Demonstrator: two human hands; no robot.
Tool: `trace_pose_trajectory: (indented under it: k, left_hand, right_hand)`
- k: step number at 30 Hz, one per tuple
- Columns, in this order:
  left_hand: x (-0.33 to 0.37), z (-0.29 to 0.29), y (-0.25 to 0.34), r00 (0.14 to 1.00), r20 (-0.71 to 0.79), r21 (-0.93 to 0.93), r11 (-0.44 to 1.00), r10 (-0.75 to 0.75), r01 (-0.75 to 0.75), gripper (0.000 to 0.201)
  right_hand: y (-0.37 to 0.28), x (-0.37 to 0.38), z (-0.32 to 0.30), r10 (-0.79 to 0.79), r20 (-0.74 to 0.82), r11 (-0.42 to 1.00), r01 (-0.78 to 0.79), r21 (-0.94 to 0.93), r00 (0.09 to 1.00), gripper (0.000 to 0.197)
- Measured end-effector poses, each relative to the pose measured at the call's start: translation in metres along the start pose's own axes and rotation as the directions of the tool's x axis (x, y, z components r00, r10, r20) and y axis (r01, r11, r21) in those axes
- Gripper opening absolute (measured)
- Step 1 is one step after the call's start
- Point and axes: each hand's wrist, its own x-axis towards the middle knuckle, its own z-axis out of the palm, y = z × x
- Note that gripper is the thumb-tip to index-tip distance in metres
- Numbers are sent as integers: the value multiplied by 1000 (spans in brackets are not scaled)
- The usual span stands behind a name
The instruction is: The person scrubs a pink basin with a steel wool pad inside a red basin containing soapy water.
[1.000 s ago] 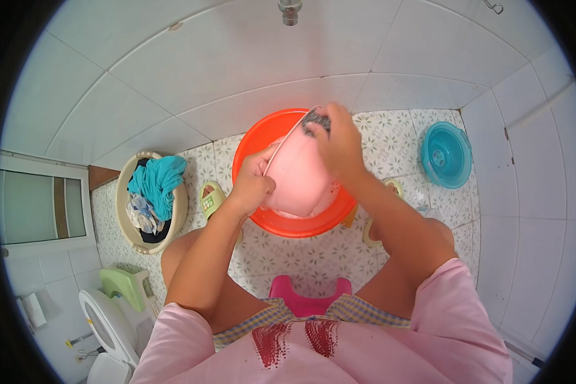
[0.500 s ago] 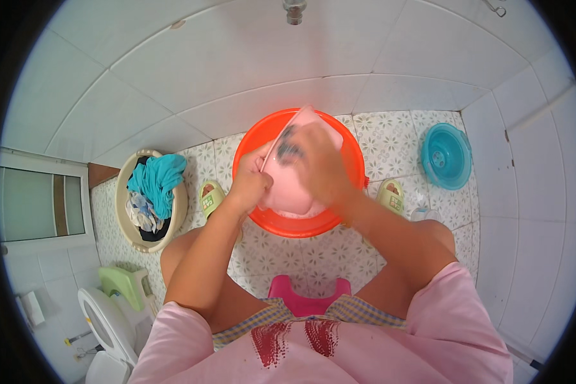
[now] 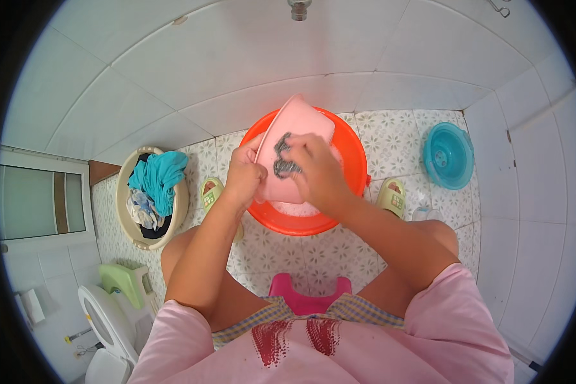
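Observation:
A pink basin is tilted on its side above a larger orange-red basin with foamy water inside. My left hand is closed round the pink basin's rim, its thumb bent over the edge. Against the pink wall, my right hand presses a dark grey steel wool scourer. The right fingers are bent over the scourer and cover part of it.
At the left stands a cream basin of clothes. A blue basin rests on the tiles at the right. Below are green slippers and a pink stool. A metal tap juts from the wall.
The pink basin has tipped further upright and shifted slightly left, showing more of its wall. My right hand has moved slightly down across it with the steel wool scourer.

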Motion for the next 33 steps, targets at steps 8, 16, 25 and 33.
trace_pose_trajectory:
  k: [8, 16, 25, 33]
  left_hand:
    - [-3, 0, 4, 1000, 24, 3, 1000, -11, 11, 74]
    - [-2, 0, 0, 999, 19, -20, 999, -29, 29, 75]
    - [1, 1, -2, 998, -56, -48, 999, 16, -18, 71]
    - [-1, 20, 9, 999, -40, -218, 975, 27, -36, 39]
  right_hand:
    - [10, 3, -11, 193, -22, 981, -192, 12, 981, 24]
    - [28, 14, -13, 205, -106, 977, -198, 74, 973, 28]
    - [10, 9, -4, -61, 6, 998, 60, 37, 998, 24]
    - [18, 23, -21, 417, -142, 790, -281, 545, 898, 22]
